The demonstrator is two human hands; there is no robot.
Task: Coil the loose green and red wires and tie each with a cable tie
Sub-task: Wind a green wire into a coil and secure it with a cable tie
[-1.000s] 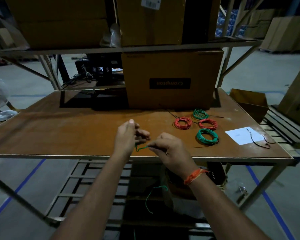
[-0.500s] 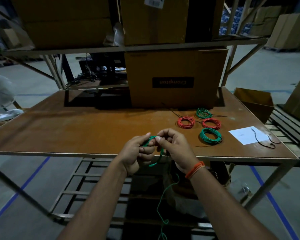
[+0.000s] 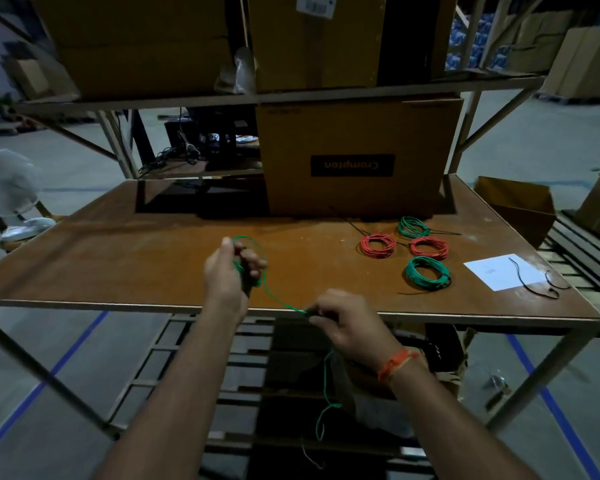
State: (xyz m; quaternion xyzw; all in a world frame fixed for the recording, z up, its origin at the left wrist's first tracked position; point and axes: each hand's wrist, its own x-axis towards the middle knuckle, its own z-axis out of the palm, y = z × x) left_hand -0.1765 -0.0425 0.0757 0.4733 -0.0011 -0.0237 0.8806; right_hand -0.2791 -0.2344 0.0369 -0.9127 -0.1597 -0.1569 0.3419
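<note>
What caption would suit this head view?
Left hand holds a green loop while right hand feeds green wire; four tied coils wait.

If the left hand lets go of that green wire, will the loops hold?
Probably not: the green wire sags between the left hand and right hand and dangles kinked below, so it looks thin, floppy and springy. The loops would likely spread.

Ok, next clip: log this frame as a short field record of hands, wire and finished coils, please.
left hand: grips small green wire loops
right hand: pinches the same thin green wire near the table edge
wire tail: hangs below the brown wooden table
finished coils: two green, two red, at right
loose black cable ties: on white paper sheet
</note>
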